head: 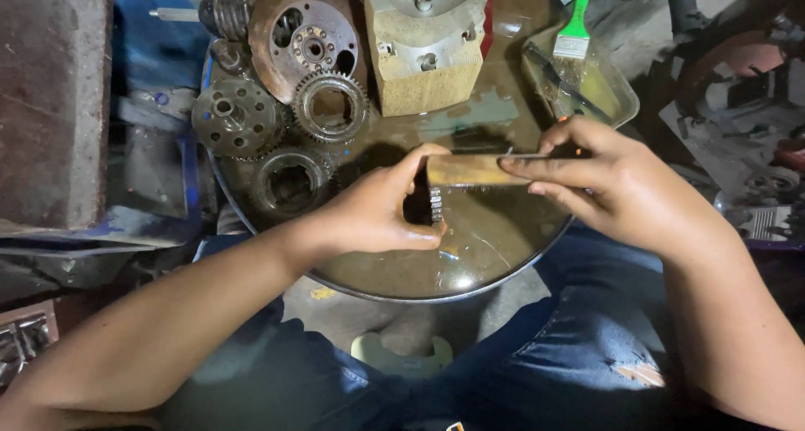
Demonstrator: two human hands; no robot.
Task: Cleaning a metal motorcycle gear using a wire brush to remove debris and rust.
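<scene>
Both hands — left hand (377,213), right hand (604,179) — pinch one brush (470,169) (bristles downward).

Small toothed metal part (435,203), dark and oily, is gripped upright in the left hand (377,209) over the round oily tray (503,246). A flat tan bar (474,169) is laid horizontally on top of it, pinched by the right hand (604,175).

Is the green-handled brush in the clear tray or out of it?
In: the brush rests with bristles inside the tray, handle over the rim.
</scene>
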